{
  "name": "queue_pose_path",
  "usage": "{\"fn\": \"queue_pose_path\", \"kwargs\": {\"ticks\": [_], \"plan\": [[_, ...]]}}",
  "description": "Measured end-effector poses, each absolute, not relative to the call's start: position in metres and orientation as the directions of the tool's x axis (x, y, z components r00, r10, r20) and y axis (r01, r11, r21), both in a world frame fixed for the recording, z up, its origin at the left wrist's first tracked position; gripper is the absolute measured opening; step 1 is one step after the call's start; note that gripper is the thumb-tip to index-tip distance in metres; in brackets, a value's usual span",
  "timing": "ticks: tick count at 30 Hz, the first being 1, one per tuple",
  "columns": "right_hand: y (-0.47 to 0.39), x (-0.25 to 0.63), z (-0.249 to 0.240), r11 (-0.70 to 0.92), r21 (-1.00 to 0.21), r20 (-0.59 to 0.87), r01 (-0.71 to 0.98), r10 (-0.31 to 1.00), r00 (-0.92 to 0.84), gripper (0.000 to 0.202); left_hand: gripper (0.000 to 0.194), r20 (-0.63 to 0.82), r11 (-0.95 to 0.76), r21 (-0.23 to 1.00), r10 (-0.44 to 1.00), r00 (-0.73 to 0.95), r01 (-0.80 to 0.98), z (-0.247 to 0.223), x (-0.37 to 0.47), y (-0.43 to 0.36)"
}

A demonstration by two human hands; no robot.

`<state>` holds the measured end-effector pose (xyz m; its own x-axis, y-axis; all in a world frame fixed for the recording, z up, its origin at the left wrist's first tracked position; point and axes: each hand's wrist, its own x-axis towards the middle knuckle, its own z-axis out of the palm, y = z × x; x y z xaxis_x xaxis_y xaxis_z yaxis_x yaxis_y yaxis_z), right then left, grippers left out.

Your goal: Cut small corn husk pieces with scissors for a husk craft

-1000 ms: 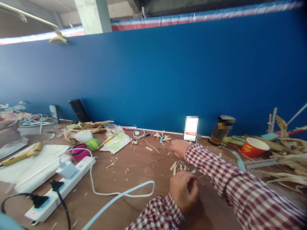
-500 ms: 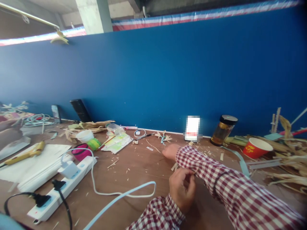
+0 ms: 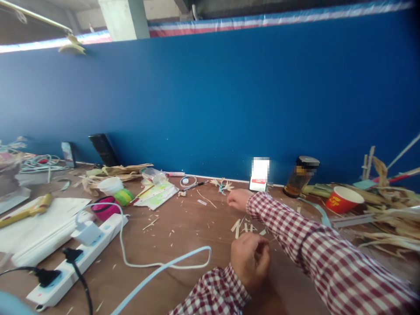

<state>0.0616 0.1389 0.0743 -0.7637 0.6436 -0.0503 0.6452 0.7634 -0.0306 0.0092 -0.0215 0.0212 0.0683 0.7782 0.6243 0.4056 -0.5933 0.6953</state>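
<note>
**Both hands over the bench, husk figure just ahead**

Head view. My right hand [image 3: 239,199] is stretched out over the brown table [image 3: 183,245], palm down, back of the hand toward me. Its fingertips are hidden; I cannot tell whether they are together or apart, or clamped on anything. Just beyond it, a little to the left, lies the figure [image 3: 221,189]: pale husk ends, light blue middle, near the foot of the blue wall [image 3: 210,100].

My left hand [image 3: 250,260] sits nearer to me, fingers curled, thumb bent toward the index with a dark hollow between. Whether the tips meet or pinch something, I cannot tell. Short pale strips [image 3: 237,232] lie just past its knuckles, between my two hands.

Around: lit phone [image 3: 258,186] leaning on the wall beyond my right wrist; jar [image 3: 297,177] to its right; red cup [image 3: 343,200] farther right, beside dry husks [image 3: 390,214]. Off left, the power strip [image 3: 80,260], white cable looping out across the table.
</note>
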Motion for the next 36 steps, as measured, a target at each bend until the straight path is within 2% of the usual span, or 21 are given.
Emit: {"fn": "queue_pose_path", "kwargs": {"ticks": [6,12,19,24,28,33,36], "plan": [[0.138,0.076,0.095,0.745,-0.116,0.006,0.657,0.662,-0.749,0.018,0.015,0.567,-0.560,0.690,0.812,0.139,0.458,0.018,0.010,-0.020],[0.126,0.095,0.106,0.684,-0.113,0.043,0.721,0.728,-0.684,0.023,0.013,0.535,-0.552,0.689,0.825,0.183,0.470,0.017,0.010,-0.018],[0.113,0.128,0.109,0.585,-0.116,0.095,0.803,0.811,-0.577,0.026,0.012,0.447,-0.425,0.834,0.894,0.020,0.352,0.013,0.007,-0.006],[0.115,0.147,0.105,0.496,-0.054,0.045,0.867,0.868,-0.494,0.015,0.014,0.409,-0.376,0.870,0.911,-0.044,0.320,0.008,0.005,0.000],[0.119,0.153,0.115,0.461,-0.066,0.114,0.885,0.885,-0.452,0.016,0.015,0.365,-0.336,0.909,0.928,-0.082,0.247,0.008,0.006,0.000],[0.089,0.147,0.126,0.473,-0.174,0.233,0.864,0.872,-0.431,0.023,0.015,0.250,-0.248,0.968,0.954,-0.168,0.033,0.013,0.006,0.005],[0.051,0.137,0.116,0.508,-0.421,0.354,0.752,0.855,-0.379,0.033,0.019,0.098,-0.128,0.977,0.980,-0.176,-0.170,0.016,0.002,0.010]]}}
